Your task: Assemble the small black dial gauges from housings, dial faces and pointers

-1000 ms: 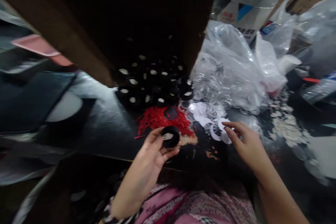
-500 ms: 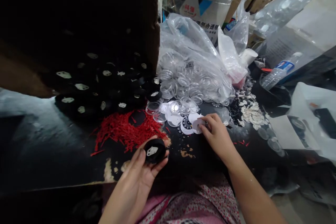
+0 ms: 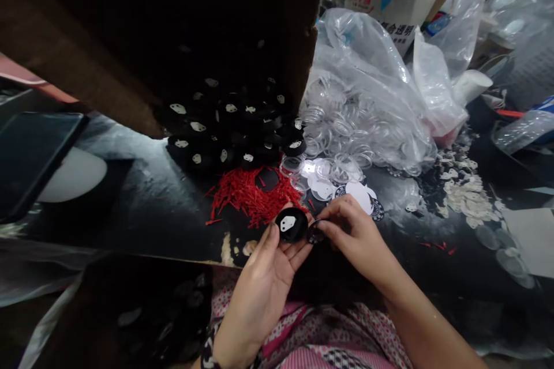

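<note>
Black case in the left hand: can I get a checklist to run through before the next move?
1. Case held by the left hand: ok, between thumb and fingers.
2. White piece showing in the case: ok.
3. White piece fixed in place: cannot tell.
4. Disc held by the right hand: ok, at the fingertips.
5. Disc clear of the case's rim: cannot tell; they look very close.
6. Disc fully visible: not ok, partly covered.
</note>
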Tool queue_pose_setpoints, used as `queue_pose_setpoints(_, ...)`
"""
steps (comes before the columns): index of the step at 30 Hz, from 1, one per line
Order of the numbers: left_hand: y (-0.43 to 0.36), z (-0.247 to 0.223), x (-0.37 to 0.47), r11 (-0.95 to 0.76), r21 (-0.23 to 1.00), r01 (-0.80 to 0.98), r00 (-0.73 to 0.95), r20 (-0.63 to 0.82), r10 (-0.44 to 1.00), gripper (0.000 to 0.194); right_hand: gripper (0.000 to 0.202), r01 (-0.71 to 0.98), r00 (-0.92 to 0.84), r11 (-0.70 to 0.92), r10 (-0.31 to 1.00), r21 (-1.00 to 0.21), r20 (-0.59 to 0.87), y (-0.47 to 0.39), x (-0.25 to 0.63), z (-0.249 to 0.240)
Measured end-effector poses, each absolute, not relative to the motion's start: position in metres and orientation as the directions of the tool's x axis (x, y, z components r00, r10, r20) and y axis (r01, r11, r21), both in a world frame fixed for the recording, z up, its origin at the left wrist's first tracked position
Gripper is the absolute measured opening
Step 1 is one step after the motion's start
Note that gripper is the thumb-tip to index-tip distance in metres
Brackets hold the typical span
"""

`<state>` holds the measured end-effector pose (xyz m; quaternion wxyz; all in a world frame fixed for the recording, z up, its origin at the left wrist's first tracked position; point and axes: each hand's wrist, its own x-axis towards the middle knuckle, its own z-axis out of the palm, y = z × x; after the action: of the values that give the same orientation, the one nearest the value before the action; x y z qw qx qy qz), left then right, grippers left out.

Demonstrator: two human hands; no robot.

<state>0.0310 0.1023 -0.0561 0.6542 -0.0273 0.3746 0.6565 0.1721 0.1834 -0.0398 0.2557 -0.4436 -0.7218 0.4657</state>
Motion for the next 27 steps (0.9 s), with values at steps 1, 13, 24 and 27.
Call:
queue_pose_setpoints(1,0.1,-0.057,0.03,0.152,0.497,-0.854,-0.153,-0.52,0.84,0.031,0.006,0.377,-0.47,0.157,0.882,-0.913,-0.042,0.183,0.172,-0.037)
queue_pose_setpoints(13,0.089,-0.074,0.029,0.243,0.765,-0.596,-0.184,-0.424,0.887,0.034,0.007,0.491,-0.449,0.123,0.884,-0.862,-0.13,0.182,0.152,-0.028)
queue_pose_setpoints(24,0.079,-0.073,0.025,0.308,0.915,-0.259,-0.201,-0.363,0.91,0.027,0.026,0.493,-0.601,0.149,0.771,-0.857,-0.212,0.158,0.174,-0.027)
queue_pose_setpoints(27,0.076,-0.076,0.017,0.348,0.893,-0.285,-0.271,-0.423,0.865,0.031,0.017,0.583,-0.627,0.322,0.762,-0.746,-0.161,0.175,0.168,-0.026)
